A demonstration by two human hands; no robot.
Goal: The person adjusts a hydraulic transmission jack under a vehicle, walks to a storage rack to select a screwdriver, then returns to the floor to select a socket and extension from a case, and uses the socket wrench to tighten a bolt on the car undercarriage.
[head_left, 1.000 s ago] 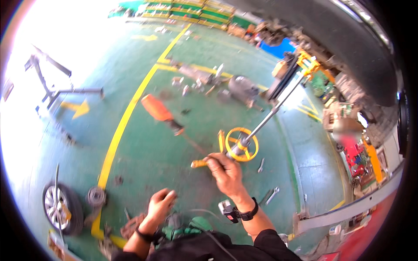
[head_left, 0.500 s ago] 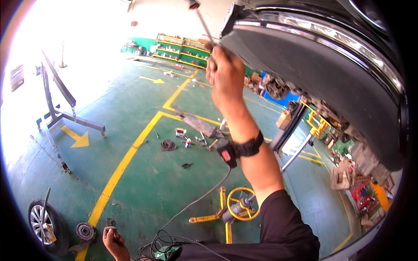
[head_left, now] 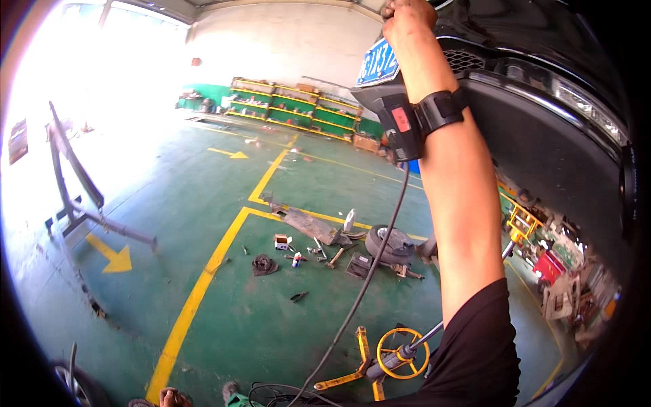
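Note:
High in the view, my right hand [head_left: 411, 15] is raised to the front of a black car [head_left: 556, 47], beside its blue number plate [head_left: 380, 62]. The fingers look curled; the upper edge of the picture cuts off whatever they hold. A black box on a strap [head_left: 400, 125] sits on my right wrist, with a cable [head_left: 366, 278] running down from it. At the lower left edge only the top of my left hand [head_left: 173, 399] shows. Its fingers are bent together, and what lies in them is hidden.
A yellow handwheel stand [head_left: 403, 353] is below my right arm. Pliers [head_left: 298, 296], a hammer [head_left: 335, 258], a spray can [head_left: 297, 259] and a tyre [head_left: 390, 244] lie on the green floor. A grey metal frame [head_left: 74, 176] stands left; shelves [head_left: 291, 108] line the far wall.
My right hand has moved up and right to the car's front, and its long thin tool has left the view. My left hand has dropped toward the lower edge. The view has shifted.

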